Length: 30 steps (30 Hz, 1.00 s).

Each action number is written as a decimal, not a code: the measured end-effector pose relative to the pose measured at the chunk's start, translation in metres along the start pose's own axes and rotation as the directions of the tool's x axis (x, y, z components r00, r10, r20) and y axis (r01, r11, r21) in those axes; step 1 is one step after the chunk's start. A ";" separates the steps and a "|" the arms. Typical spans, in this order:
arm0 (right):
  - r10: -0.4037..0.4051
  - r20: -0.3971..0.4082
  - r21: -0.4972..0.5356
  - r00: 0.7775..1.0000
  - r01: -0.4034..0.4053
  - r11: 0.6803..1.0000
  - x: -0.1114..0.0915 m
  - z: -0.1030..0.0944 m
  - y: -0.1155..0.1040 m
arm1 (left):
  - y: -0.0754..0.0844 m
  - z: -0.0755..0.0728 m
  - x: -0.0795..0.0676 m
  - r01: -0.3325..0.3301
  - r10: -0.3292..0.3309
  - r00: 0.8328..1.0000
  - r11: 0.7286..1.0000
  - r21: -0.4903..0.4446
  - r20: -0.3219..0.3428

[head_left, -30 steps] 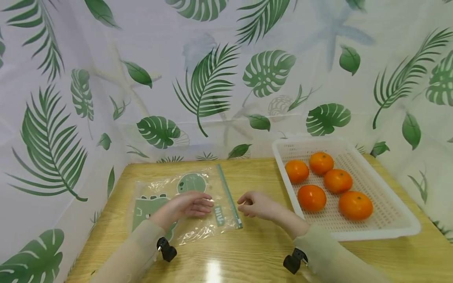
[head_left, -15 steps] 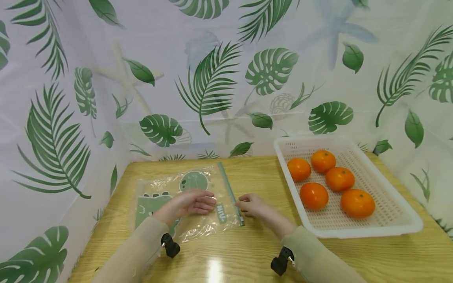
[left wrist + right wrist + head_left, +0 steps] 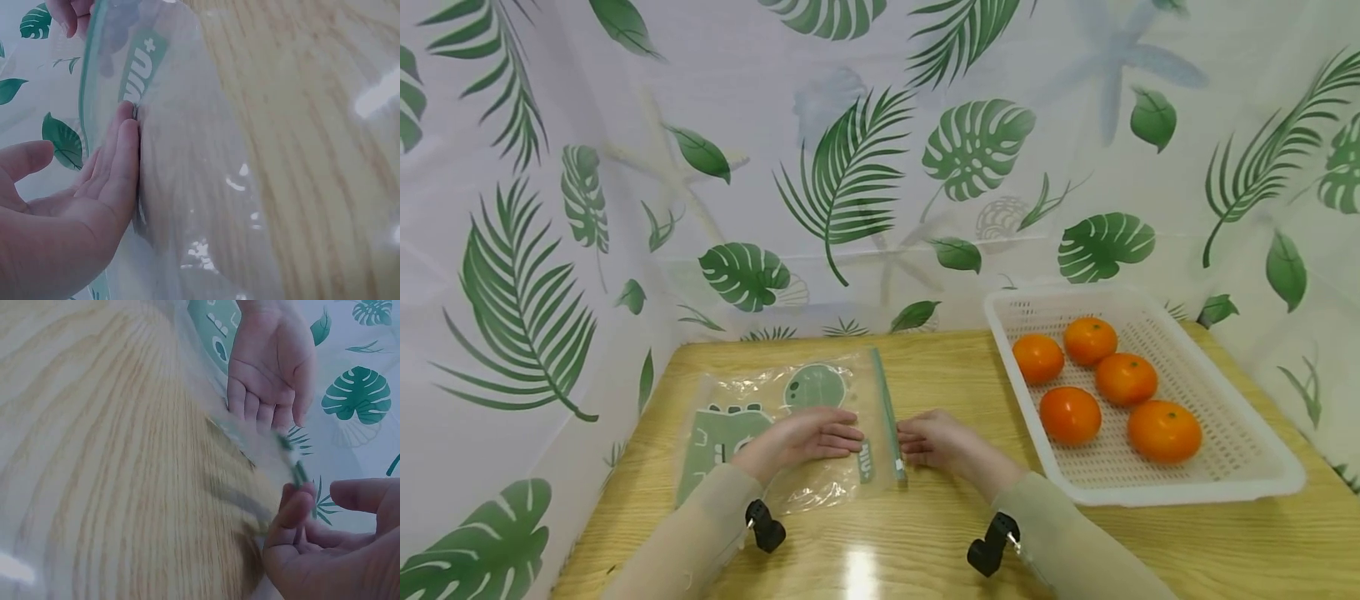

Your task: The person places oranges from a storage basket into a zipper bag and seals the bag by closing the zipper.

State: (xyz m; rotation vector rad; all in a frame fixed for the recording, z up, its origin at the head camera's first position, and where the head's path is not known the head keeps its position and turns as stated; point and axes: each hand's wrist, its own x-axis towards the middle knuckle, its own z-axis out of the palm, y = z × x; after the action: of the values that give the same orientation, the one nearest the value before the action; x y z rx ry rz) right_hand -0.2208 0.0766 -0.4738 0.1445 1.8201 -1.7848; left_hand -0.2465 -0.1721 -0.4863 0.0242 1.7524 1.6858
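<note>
A clear zip bag (image 3: 814, 388) with green dinosaur prints lies on the wooden table, its green zip edge (image 3: 886, 404) toward the right. My left hand (image 3: 808, 439) is over the bag, and in the left wrist view its straight fingers (image 3: 112, 165) touch the film beside the printed label, thumb held apart. At the zip edge, near its lower end, is my right hand (image 3: 946, 450). The right wrist view shows its bent fingertips (image 3: 295, 509) against that edge, which looks slightly raised, while the thumb stands away from them.
To the right stands a white plastic basket (image 3: 1210, 492) holding several orange fruits (image 3: 1126, 379). A leaf-printed cloth (image 3: 880, 167) hangs behind the wooden table (image 3: 925, 542) and along its sides.
My right hand has moved left onto the zip edge, its fingers now against it. The edge has shifted a little and looks slightly lifted. My left hand stays over the bag.
</note>
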 end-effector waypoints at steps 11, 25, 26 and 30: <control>-0.043 0.073 0.028 0.996 0.041 0.999 0.006 0.003 0.002 | 0.002 0.007 0.001 0.009 -0.009 0.999 1.000 -0.019 0.041; -0.168 0.088 -0.067 0.982 0.174 0.982 0.008 0.017 -0.001 | 0.014 0.012 0.003 -0.009 0.008 1.000 1.000 0.027 0.024; -0.173 0.084 -0.090 0.981 0.180 0.979 0.008 0.017 -0.003 | 0.016 0.012 0.003 -0.009 0.008 1.000 0.999 0.033 0.024; -0.193 0.080 -0.187 0.978 0.205 0.961 0.008 0.019 -0.011 | 0.022 0.012 0.002 -0.024 0.023 1.000 0.998 0.060 0.020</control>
State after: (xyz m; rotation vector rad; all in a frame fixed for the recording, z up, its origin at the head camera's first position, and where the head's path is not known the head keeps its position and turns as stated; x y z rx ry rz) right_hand -0.2261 0.0551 -0.4669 -0.1738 2.0116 -1.7094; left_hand -0.2517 -0.1572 -0.4670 0.0881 1.7947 1.6436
